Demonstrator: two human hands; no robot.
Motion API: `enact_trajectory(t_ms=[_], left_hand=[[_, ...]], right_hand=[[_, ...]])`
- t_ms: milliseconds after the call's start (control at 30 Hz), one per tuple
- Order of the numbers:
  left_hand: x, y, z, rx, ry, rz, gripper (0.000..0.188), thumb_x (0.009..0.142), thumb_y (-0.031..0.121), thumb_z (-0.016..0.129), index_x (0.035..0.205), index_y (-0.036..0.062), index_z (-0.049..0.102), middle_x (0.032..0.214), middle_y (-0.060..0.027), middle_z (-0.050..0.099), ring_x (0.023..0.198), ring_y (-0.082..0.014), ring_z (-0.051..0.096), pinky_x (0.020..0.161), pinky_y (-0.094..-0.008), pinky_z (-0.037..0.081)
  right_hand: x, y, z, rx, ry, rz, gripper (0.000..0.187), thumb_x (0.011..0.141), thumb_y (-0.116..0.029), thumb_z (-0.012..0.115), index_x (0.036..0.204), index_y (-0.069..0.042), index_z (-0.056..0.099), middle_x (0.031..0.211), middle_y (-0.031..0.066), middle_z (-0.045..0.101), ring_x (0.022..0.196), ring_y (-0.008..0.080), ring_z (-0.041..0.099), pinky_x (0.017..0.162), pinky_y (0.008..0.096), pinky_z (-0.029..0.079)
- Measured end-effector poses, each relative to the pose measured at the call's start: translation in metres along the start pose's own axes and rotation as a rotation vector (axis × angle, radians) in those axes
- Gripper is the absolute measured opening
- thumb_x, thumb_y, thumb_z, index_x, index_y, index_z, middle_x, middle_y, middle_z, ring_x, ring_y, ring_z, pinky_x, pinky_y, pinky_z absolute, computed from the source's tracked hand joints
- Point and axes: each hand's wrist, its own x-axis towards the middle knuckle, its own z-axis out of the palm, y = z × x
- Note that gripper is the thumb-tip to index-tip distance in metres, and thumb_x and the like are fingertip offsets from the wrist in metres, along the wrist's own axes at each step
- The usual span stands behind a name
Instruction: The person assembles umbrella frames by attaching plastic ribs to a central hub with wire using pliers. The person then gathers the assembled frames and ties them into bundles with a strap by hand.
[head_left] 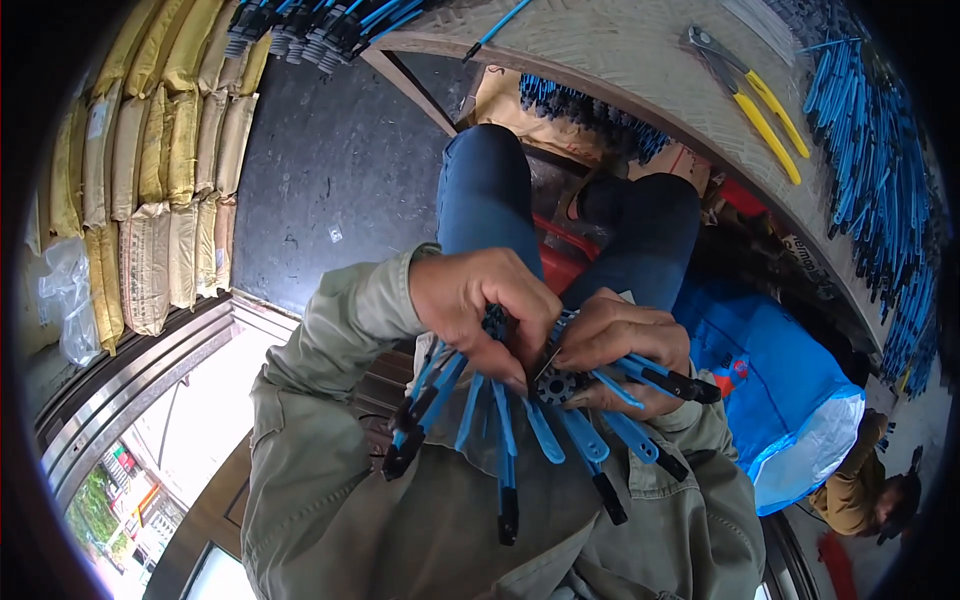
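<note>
In front of my chest is a round black hub (557,386) with small holes and a notched rim. Blue flat strips (541,432) with rounded ends, several with black tips, fan out around it toward my body. My right hand (625,350) is closed around the hub's right side, with strips sticking out past the fingers. My left hand (490,305) is bent over the left side, thumb and fingers pinched close beside the hub. Another dark round part shows under its fingers. What the left fingertips grip is hidden. A thin edge shows between the two hands.
Yellow-handled pliers (765,115) lie on a worktop (620,35); a large heap of blue strips (875,170) covers its right side. More strips (300,30) lie at the far left. Stacked sacks (150,150) line the left. A blue bag (775,370) and another person (868,485) are at right.
</note>
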Motion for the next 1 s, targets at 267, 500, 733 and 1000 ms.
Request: enact_trajectory(t_ms=[267,500,733,1000], left_hand=[[-0.011,0.001,0.010,0.126,0.214,0.001,0.017,0.065,0.008,0.077,0.070,0.0019,0.061,0.069,-0.0089,0.061,0.063,-0.0201,0.059,0.054,-0.0280,0.044],[-0.012,0.005,0.011,0.112,0.201,-0.109,0.017,0.067,0.004,0.075,0.064,0.0020,0.058,0.062,-0.0046,0.055,0.058,-0.0130,0.054,0.051,-0.0256,0.039],[-0.007,-0.005,-0.003,-0.018,0.079,-0.325,0.018,0.067,0.003,0.074,0.064,-0.0004,0.057,0.066,-0.0039,0.057,0.063,-0.0096,0.055,0.052,-0.0236,0.039],[-0.042,0.028,0.009,0.530,1.502,0.363,0.010,0.085,0.004,0.048,0.090,-0.0026,0.053,0.082,-0.0111,0.059,0.076,-0.0173,0.057,0.066,-0.0288,0.046]], right_hand=[[-0.002,0.004,0.004,-0.023,0.018,-0.011,0.027,0.062,-0.015,0.078,0.081,-0.002,0.065,0.078,0.0113,0.064,0.071,0.0211,0.062,0.064,0.0320,0.042],[-0.001,-0.005,0.017,0.134,0.041,0.067,0.025,0.066,-0.006,0.066,0.091,-0.002,0.063,0.083,0.0094,0.063,0.076,0.0213,0.061,0.067,0.0307,0.042],[0.011,-0.010,0.002,-0.047,-0.122,0.060,0.026,0.067,-0.014,0.076,0.084,-0.003,0.061,0.081,0.0093,0.061,0.072,0.0202,0.060,0.064,0.0296,0.045],[0.025,0.010,0.010,0.199,0.274,0.147,0.022,0.070,-0.007,0.071,0.087,-0.001,0.058,0.080,0.0040,0.059,0.074,0.0079,0.055,0.062,0.0235,0.044]])
